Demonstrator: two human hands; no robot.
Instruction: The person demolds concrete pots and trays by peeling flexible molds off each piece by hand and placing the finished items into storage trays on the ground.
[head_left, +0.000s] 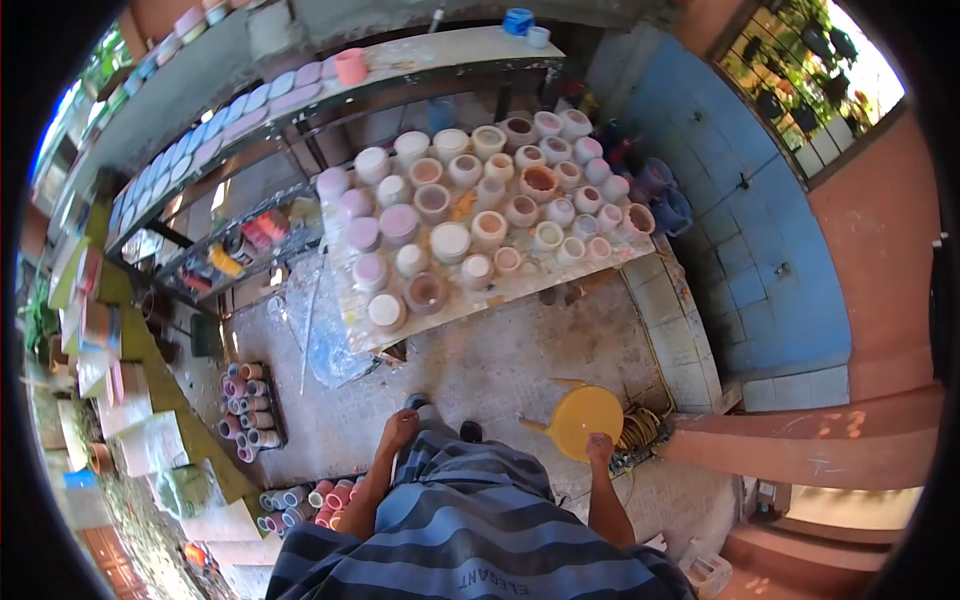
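My left hand (400, 428) hangs beside my left leg with its fingers curled in, and nothing shows in it. My right hand (600, 448) is also closed, seen against the edge of a round yellow plastic stool (580, 415); whether it touches the stool I cannot tell. In front of me stands a paint-stained table (365, 325) crowded with several round pots. Among them are a white pot (450, 241), a lilac pot (399, 223) and a pot with an orange-brown inside (538, 181).
A long shelf (430, 55) at the back bears rows of pale blue and lilac pieces and a pink pot (351, 66). Small pots fill a black tray (277, 400) on the floor at left. Clear plastic sheeting (335, 345) lies near the table; coiled hose (642, 430) is beside the stool.
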